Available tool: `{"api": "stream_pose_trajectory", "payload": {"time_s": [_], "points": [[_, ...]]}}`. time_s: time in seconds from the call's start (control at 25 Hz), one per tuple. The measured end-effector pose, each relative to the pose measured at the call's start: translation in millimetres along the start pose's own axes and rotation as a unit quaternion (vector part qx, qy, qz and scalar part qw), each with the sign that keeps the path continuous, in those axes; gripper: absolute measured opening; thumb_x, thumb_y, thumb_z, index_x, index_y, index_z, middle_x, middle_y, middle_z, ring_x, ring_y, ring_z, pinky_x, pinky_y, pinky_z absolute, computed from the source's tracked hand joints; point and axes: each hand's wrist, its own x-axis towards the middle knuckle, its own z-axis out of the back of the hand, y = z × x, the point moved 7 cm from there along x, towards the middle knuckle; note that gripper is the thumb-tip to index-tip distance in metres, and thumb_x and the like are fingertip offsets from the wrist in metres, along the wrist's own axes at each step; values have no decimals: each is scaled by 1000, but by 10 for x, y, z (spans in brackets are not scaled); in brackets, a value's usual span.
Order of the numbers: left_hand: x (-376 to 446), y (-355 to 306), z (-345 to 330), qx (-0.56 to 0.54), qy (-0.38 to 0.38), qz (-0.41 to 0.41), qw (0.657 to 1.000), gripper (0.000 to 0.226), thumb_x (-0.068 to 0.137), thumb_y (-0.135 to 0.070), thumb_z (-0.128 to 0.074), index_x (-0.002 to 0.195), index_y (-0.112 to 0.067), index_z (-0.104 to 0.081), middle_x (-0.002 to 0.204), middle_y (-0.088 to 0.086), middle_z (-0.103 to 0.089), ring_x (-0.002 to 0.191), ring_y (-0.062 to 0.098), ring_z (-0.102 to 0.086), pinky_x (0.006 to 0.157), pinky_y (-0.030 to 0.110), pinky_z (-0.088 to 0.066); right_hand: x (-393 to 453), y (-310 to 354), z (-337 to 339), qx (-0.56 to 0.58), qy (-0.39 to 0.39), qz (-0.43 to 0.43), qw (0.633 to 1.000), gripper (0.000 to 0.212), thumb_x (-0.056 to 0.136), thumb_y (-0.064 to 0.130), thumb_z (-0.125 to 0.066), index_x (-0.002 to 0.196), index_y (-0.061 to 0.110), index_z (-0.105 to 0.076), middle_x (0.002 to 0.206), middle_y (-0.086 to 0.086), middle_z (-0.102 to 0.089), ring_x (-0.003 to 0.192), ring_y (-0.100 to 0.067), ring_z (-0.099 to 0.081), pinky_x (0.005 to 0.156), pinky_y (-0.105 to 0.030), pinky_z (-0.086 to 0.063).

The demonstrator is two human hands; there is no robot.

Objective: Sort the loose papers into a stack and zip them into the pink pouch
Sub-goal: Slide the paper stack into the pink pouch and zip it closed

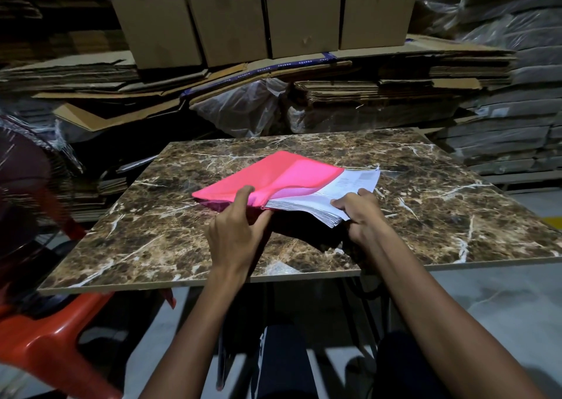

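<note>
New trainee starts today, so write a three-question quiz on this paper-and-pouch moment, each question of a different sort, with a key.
1. True or false: the paper stack is fully inside the pink pouch.
2. Which hand grips the pouch's open edge? A) left hand B) right hand C) neither
3. Fill in: the pouch lies on the ______ tabletop.

Key
1. False: the right part of the stack sticks out of the pouch's mouth.
2. A: the left hand pinches the pouch edge, while the right hand grips the stack's near right corner.
3. Brown marble-patterned.
</note>
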Motion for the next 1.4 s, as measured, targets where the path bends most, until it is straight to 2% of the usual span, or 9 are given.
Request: {"api": "stream_pose_trajectory", "payload": {"time_s": [0.2, 0.32, 0.44, 0.6, 0.72, 1.0, 1.08, 1.24, 1.4], "points": [[23, 53, -63, -52, -36, 84, 994, 21, 81, -18, -79, 98, -8, -74, 74, 6, -74, 64, 25, -70, 60, 25, -41, -2, -73, -92, 57, 23, -19, 998, 91, 85, -19, -60, 157, 20, -21, 123, -23, -63, 87, -36, -71, 63, -50, -61], [7, 124, -128, -111, -38, 183, 976, 15, 82, -14, -70, 97, -11, -69, 66, 2, -69, 57, 23, -65, 58, 33, -50, -56, -136, -228, 72, 46, -27, 996, 108, 84, -17, -65, 160, 33, -7, 113, -17, -63, 94, -37, -71, 72, -50, -60], [-17, 125, -159, -134, -45, 221, 965, 16, 80, -9, -66, 96, -12, -68, 59, -4, -63, 54, 23, -63, 59, 36, -52, -68, -167, -319, 72, 38, -17, 997, 109, 84, -17, -65, 160, 34, -6, 124, -19, -58, 92, -36, -70, 78, -52, -60], [-54, 64, -148, -161, -21, 177, 971, 20, 76, 0, -68, 94, -7, -72, 59, -10, -59, 50, 4, -58, 57, 21, -49, -54, -221, -346, 76, -4, -5, 997, 99, 86, -15, -65, 160, 29, -17, 136, -15, -50, 88, -26, -67, 68, -40, -59], [-75, 144, -173, -193, 19, 181, 964, 21, 77, 2, -68, 95, -7, -73, 70, -10, -65, 56, -8, -61, 55, 5, -44, -32, -203, -402, 62, 16, -14, 998, 102, 84, -16, -67, 160, 28, -15, 148, -18, -47, 110, -35, -65, 88, -53, -57], [-101, 334, -73, -230, -38, 282, 931, 6, 84, -6, -65, 87, -9, -70, 63, -3, -63, 51, 1, -53, 53, 20, -46, -144, -194, -445, 39, 92, -49, 994, 115, 87, -18, -60, 156, 42, 9, 102, -14, -65, 81, -26, -69, 74, -46, -60], [-98, 318, -55, -229, -49, 284, 930, 8, 84, -9, -65, 88, -9, -71, 61, -5, -62, 53, 3, -54, 54, 21, -45, -115, -198, -430, 54, 70, -51, 995, 110, 87, -24, -52, 155, 39, 6, 102, -13, -58, 75, -26, -66, 75, -51, -60], [-141, 294, -64, -239, -25, 268, 933, 10, 88, -8, -65, 92, -4, -73, 56, -4, -57, 42, 1, -46, 51, 13, -37, -120, -171, -403, -2, 63, -27, 998, 100, 86, -27, -46, 156, 40, -20, 127, -5, -46, 81, -24, -60, 66, -37, -54], [-162, 254, -65, -224, 7, 237, 945, 16, 87, -3, -66, 100, -2, -74, 54, -8, -55, 42, -1, -46, 47, 8, -34, -67, -188, -416, -50, 75, -8, 996, 74, 84, -29, -39, 142, 13, -54, 141, -15, -52, 85, -24, -60, 52, -25, -48]]}}
